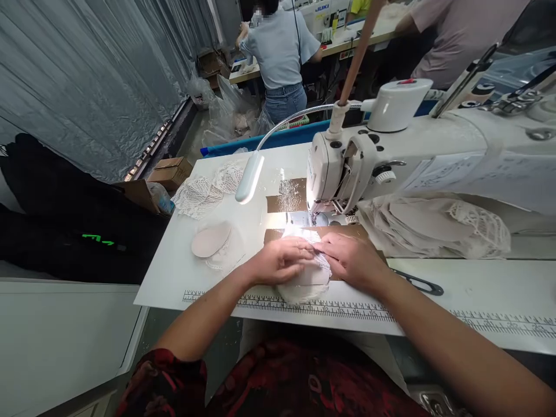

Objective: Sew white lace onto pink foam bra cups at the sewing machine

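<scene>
Under the lamp, a pale fabric piece with white lace (316, 274) lies in front of the sewing machine's needle area (313, 217). My left hand (281, 260) rests over its left side, fingers stretched out and thumb apart. From the other side, my right hand (353, 259) pinches the lace edge, its fingertips close to those of my left. Part of the lace is hidden beneath both hands. More pale cloth shows below, near the printed ruler (343, 310) along the table's front edge.
Left on the table are an oval fabric piece (211, 240) and lace pieces (197, 197). A lace-trimmed fabric stack (434, 223) lies beneath the machine arm (452, 145). Black thread snips (419, 282) lie right of my hand. A lamp (250, 176) overhangs the table; a co-worker (280, 49) sits beyond.
</scene>
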A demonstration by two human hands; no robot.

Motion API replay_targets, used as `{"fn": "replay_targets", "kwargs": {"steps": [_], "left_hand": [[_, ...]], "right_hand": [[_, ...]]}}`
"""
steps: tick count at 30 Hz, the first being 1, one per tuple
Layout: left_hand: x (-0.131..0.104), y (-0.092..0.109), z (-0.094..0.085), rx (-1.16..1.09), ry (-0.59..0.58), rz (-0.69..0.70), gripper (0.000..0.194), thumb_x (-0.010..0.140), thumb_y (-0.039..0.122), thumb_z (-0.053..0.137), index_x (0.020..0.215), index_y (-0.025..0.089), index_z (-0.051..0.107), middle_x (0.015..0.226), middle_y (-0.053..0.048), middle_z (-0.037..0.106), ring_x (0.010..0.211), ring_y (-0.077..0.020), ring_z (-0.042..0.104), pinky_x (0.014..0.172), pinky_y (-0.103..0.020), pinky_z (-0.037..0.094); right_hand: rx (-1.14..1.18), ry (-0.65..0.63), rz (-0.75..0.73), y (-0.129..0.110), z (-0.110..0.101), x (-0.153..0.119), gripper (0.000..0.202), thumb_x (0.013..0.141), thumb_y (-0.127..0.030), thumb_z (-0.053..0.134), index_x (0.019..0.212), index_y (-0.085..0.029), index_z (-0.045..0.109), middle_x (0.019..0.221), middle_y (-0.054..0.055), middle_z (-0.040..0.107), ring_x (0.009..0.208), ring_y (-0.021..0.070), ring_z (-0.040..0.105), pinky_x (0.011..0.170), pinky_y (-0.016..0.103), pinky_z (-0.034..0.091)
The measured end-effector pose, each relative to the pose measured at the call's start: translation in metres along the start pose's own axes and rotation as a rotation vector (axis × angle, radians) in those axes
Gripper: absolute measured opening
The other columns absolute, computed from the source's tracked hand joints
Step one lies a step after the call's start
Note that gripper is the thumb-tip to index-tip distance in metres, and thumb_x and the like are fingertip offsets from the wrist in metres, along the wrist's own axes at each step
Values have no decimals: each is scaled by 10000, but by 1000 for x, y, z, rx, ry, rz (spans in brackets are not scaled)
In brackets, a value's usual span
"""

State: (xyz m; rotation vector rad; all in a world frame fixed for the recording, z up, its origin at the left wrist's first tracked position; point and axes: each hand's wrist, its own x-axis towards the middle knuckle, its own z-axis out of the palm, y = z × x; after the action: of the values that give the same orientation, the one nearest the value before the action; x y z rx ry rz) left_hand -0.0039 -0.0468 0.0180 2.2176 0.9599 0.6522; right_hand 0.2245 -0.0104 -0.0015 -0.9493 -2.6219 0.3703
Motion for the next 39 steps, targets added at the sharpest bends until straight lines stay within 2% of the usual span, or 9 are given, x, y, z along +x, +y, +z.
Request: {"fn": "replay_targets", "kwargs": {"steps": [4, 9, 13, 17, 20, 24, 30, 34, 39], "left_hand": [[11, -5, -5, 120, 266, -231, 380, 792, 222, 578, 1163, 154, 628, 1230, -138, 613, 1146, -265, 560, 987, -427, 446], [32, -21, -17, -26, 8, -513, 184, 725, 291, 643, 825, 137, 660, 723, -33, 619, 681, -185, 583, 615, -295, 468], [36, -25, -19, -445, -74, -436, 307, 664, 387, 756, 692, 124, 600, 790, -32, 616, 709, -135, 575, 610, -230, 440], [35, -25, -20, -814, -34, -527, 431, 560, 378, 855, 758, 111, 580, 762, -24, 609, 683, -112, 561, 634, -233, 445], [31, -27, -26, -809, -53, -610, 465, 547, 361, 865, 844, 104, 617, 727, -15, 603, 638, -103, 541, 573, -212, 409], [18, -34, -42, -599, -13, -697, 329, 617, 371, 794, 689, 109, 609, 584, 25, 524, 524, -72, 442, 498, -204, 329], [2, -7, -41, 75, 426, -549, 163, 847, 304, 538, 825, 167, 623, 736, -6, 617, 681, -129, 571, 635, -245, 460], [10, 14, -5, 298, 172, -275, 239, 886, 279, 508, 1034, 156, 651, 1134, -111, 663, 1069, -229, 604, 941, -378, 499], [25, 11, 27, 411, -39, -73, 341, 913, 250, 450, 1172, 91, 607, 1335, -167, 550, 1247, -262, 515, 1063, -431, 439]], "right_hand": [[-16, -31, -27, 0, -1, 1, 291, 860, -164, 476, 1018, -208, 716, 854, 68, 657, 801, 183, 559, 671, 280, 393], [19, -35, -8, 3, -1, 0, 276, 856, -161, 495, 1013, -193, 720, 858, 71, 657, 821, 184, 568, 695, 285, 396], [64, -54, 32, 4, -2, 0, 281, 842, -161, 506, 1010, -211, 726, 874, 62, 653, 832, 188, 575, 707, 291, 398], [74, -59, 32, 5, -2, 1, 286, 828, -159, 511, 1002, -221, 730, 871, 60, 649, 830, 198, 570, 692, 295, 393], [75, -64, 34, 6, -2, 1, 284, 831, -155, 502, 980, -229, 732, 870, 59, 652, 829, 196, 569, 677, 291, 385], [83, -58, 31, 6, -2, 0, 279, 827, -140, 491, 949, -220, 728, 848, 54, 651, 809, 188, 561, 662, 288, 374], [52, -35, 23, 6, -1, -2, 264, 836, -154, 478, 924, -216, 720, 833, 48, 650, 786, 180, 557, 649, 284, 363], [7, -22, 8, 7, 0, -3, 248, 847, -182, 464, 892, -205, 707, 794, 38, 649, 763, 178, 561, 651, 289, 362], [-100, 45, 100, 6, -3, -2, 254, 840, -184, 449, 892, -180, 697, 814, 51, 662, 774, 186, 567, 683, 295, 371]]}}
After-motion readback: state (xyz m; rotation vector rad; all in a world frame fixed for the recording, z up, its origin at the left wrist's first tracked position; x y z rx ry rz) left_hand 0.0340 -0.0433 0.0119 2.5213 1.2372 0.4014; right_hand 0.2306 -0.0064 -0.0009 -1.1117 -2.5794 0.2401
